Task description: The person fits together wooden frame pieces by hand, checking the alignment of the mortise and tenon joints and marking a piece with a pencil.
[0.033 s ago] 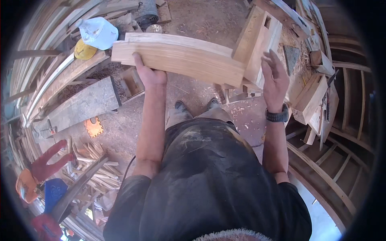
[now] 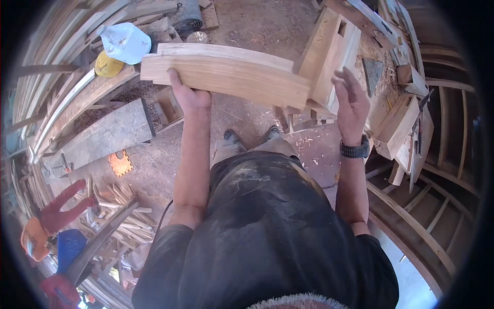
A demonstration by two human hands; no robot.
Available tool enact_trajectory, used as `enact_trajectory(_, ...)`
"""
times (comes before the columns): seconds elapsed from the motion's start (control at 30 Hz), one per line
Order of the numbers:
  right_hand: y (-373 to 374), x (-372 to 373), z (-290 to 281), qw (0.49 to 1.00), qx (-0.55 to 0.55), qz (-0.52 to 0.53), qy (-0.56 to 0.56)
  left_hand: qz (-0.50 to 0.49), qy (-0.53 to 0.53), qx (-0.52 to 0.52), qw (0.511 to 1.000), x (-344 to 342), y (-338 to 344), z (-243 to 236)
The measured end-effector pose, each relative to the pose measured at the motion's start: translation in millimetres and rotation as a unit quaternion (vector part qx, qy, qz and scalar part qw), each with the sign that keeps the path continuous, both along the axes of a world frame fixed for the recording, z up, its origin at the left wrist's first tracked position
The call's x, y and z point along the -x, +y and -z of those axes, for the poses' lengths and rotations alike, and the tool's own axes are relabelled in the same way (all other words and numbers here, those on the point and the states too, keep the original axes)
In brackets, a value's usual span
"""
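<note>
The left hand [image 2: 189, 95] reaches forward with a straight arm and grips the lower edge of a curved wooden plank [image 2: 226, 74], which it holds flat in the air above the dirt floor [image 2: 257, 26]. The right hand [image 2: 351, 103] is raised just beside the plank's right end, fingers spread and holding nothing, near a wooden box frame [image 2: 332, 51]. A black watch [image 2: 355, 150] sits on the right wrist.

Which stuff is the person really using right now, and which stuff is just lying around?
In use:
- curved wooden plank, gripped by the left hand
- right hand, open beside the plank's end, gripping nothing

Lying about:
- white plastic jug
- yellow cap
- grey board
- wood offcuts
- wooden box
</note>
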State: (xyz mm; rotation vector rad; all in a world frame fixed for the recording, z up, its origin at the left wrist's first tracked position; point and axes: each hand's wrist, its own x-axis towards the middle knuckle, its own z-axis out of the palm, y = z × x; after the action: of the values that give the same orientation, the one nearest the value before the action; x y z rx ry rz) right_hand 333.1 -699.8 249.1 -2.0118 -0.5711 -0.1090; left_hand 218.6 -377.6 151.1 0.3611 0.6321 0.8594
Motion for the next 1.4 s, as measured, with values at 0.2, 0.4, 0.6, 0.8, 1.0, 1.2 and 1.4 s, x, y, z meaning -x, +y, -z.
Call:
enact_trajectory(0.2,-5.4,25.3,19.3,0.980,0.079,-0.049,0.173,0.012,-0.017,-0.038,0.999,-3.9,3.7,9.6)
enact_trajectory(0.4,-0.8,27.8,36.3,0.965,-0.039,-0.072,0.250,0.017,0.002,-0.013,1.000,-14.6,-5.6,6.9)
enact_trajectory(0.6,-1.0,27.1,29.8,0.966,-0.063,-0.061,0.242,0.012,-0.039,-0.036,0.999,-23.2,-7.4,3.5)
enact_trajectory(0.8,4.6,23.7,-9.1,0.996,0.065,-0.061,0.029,0.027,-0.104,-0.022,0.994,-30.8,-16.1,-6.0)
enact_trajectory(1.0,4.3,11.4,-0.6,0.982,0.165,-0.069,-0.053,0.040,-0.105,-0.027,0.993,-44.7,-36.0,-15.1)
enact_trajectory(1.2,-5.6,3.7,0.9,0.997,0.046,-0.045,-0.051,0.048,-0.076,-0.029,0.995,-55.9,-50.8,-23.7)
enact_trajectory(1.4,-27.6,-0.6,-0.4,0.996,0.061,-0.053,-0.027,0.049,-0.032,-0.032,0.998,-59.5,-62.0,-41.2)
